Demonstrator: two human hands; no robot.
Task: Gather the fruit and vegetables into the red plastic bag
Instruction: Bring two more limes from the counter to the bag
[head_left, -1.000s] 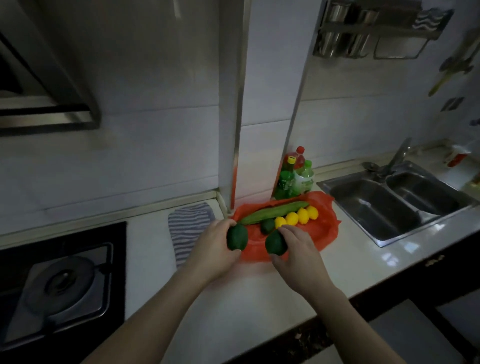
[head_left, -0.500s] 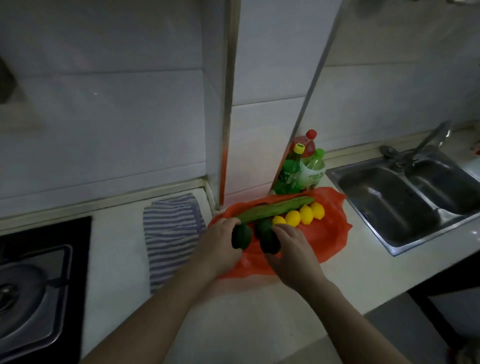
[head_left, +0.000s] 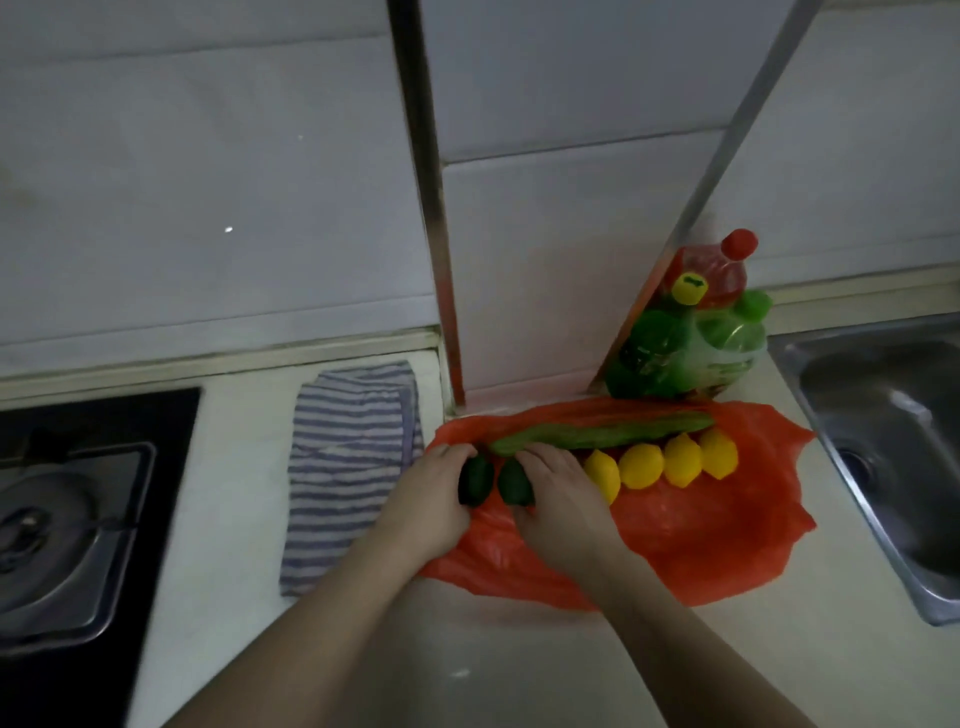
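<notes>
The red plastic bag (head_left: 701, 535) lies spread flat. On it are a long green cucumber (head_left: 602, 439), 4 yellow lemons (head_left: 643, 466) rowed just beside it, and 2 dark avocados (head_left: 475, 480) at its left end.

Bare pale countertop (head_left: 467, 665) lies open in front of the flat red plastic bag (head_left: 701, 530), whose near half is free. A long green cucumber (head_left: 602, 439) and four yellow lemons (head_left: 644, 465) line its far side; green and red plastic bottles (head_left: 691, 343) crowd behind.

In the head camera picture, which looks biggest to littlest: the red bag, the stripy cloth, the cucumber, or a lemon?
Largest to smallest:
1. red bag
2. stripy cloth
3. cucumber
4. lemon
All lie about equally near the camera, so the order seems safe.
</notes>
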